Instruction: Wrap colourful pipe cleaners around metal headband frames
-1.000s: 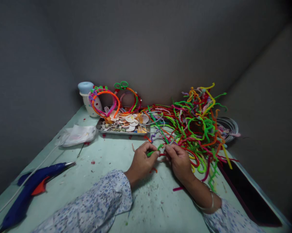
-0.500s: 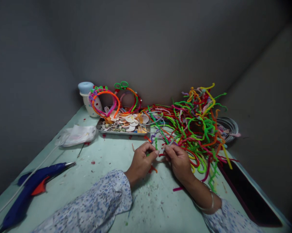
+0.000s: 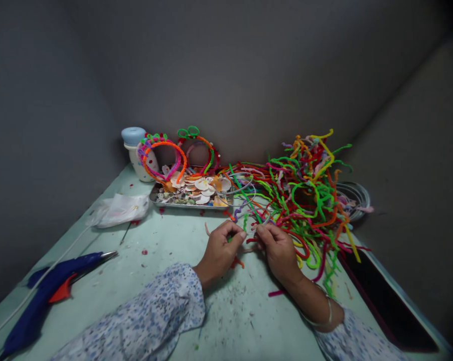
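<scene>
My left hand [image 3: 223,249] is closed in a pinch above the middle of the table. A short green pipe cleaner [image 3: 245,222] sticks up at its fingertips, and another bit of green shows under the fingers. Just to the right, my right hand [image 3: 279,250] also pinches, thumb against forefinger. What it holds is hidden. The end of a long green pipe cleaner [image 3: 245,193] and a thin wire loop [image 3: 267,216] reach its fingertips; I cannot tell if they are gripped. Short red and orange pieces lie around the hands.
A tangled heap of pipe cleaners [image 3: 309,185] covers the back right, beside coiled wire [image 3: 356,200]. Behind my hands is a metal tray [image 3: 190,205] of shells, with fuzzy headbands [image 3: 162,143] and a lidded cup [image 3: 134,145]. A blue glue gun [image 3: 38,301] lies left, a plastic bag [image 3: 121,209] beyond it.
The short green pipe cleaner at my left fingertips has tilted slightly to the right. Both hands have otherwise hardly moved.
</scene>
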### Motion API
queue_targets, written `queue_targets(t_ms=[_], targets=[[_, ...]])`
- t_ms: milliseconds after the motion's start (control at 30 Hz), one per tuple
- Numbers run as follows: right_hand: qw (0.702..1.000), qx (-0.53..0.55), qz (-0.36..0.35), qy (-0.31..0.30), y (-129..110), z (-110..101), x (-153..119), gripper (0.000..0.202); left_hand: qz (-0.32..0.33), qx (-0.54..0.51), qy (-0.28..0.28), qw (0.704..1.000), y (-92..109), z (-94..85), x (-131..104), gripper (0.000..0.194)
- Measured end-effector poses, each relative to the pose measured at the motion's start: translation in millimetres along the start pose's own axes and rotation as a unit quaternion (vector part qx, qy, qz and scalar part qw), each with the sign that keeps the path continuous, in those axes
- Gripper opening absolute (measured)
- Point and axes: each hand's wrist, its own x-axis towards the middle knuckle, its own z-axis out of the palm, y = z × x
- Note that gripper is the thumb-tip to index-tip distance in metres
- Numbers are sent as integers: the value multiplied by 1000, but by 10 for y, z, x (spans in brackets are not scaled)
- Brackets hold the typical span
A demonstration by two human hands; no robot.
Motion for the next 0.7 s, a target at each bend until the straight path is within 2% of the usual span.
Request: queue_targets(t_ms=[200,500,633,700], targets=[[1000,-17,-13,-5,-21,4,-6,38,-12,-7,-6,1000,20,-1,9,16],[1000,-14,-10,-8,-15,21,-13,37,-2,36,6,999,25,-6,39,18],[1000,11,12,1,-6,19,-1,37,30,82,16,996,32,-2,29,24],[999,34,35,12,6,20,14,36,59,113,32,991,54,3,9,18]])
